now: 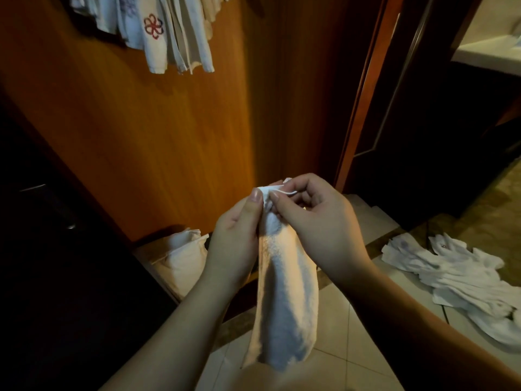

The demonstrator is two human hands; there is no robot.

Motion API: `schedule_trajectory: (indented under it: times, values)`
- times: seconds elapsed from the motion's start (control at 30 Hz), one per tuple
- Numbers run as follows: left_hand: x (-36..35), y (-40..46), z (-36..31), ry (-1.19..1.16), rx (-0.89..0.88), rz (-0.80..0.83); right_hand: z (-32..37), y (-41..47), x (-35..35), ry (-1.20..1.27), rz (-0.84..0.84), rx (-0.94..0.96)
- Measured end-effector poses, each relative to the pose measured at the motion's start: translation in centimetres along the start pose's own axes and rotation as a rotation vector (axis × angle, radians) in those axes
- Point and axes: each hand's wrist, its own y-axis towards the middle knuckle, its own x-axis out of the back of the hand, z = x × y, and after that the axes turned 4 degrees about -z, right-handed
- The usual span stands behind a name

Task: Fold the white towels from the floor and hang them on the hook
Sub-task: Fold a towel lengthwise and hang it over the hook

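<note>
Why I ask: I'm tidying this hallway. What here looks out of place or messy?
A crumpled heap of white towels lies unfolded on the tiled floor at right. The left hand and right hand pinch the top of one folded towel; others hang against the wooden panel.

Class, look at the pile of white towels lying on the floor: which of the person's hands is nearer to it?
Right. The right hand is on the same side as the pile of towels; the left hand is farther away, across the held towel.
</note>
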Motion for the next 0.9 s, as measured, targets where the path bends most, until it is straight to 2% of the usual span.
schedule_trajectory:
  times: [0.2, 0.33, 0.5, 0.57, 0.67, 0.77, 0.83, 0.9]
  values:
    - [0.5, -0.1, -0.1, 0.130, -0.079, 0.138, -0.2, 0.3, 0.9, -0.038, 0.041, -0.023]
    - [1.1, 0.2, 0.3, 0.226, -0.094, 0.060, -0.6, 1.3, 1.9, -0.118, 0.228, -0.134]
    - [2.6, 1.2, -0.1, 0.299, -0.043, 0.067, -2.6, 3.6, 4.0, -0.611, 0.573, -0.190]
    - [3.6, 1.7, -0.4, 0.334, -0.017, 0.038, -4.2, 4.5, 5.0, -0.807, 0.641, -0.223]
    - [5.6, 2.5, -0.7, 0.276, 0.007, -0.053, -7.1, 5.3, 6.6, -0.931, 0.628, -0.302]
    - [7.2, 2.9, -0.8, 0.273, 0.028, -0.053, -8.6, 5.5, 7.4, -0.950, 0.608, -0.285]
    - [7.8, 3.0, -0.7, 0.304, 0.018, -0.062, -8.7, 5.7, 7.8, -1.056, 0.493, -0.108]
    - [8.2, 3.0, -0.8, 0.307, -0.016, -0.132, -7.7, 5.9, 8.1, -1.041, 0.309, 0.127]
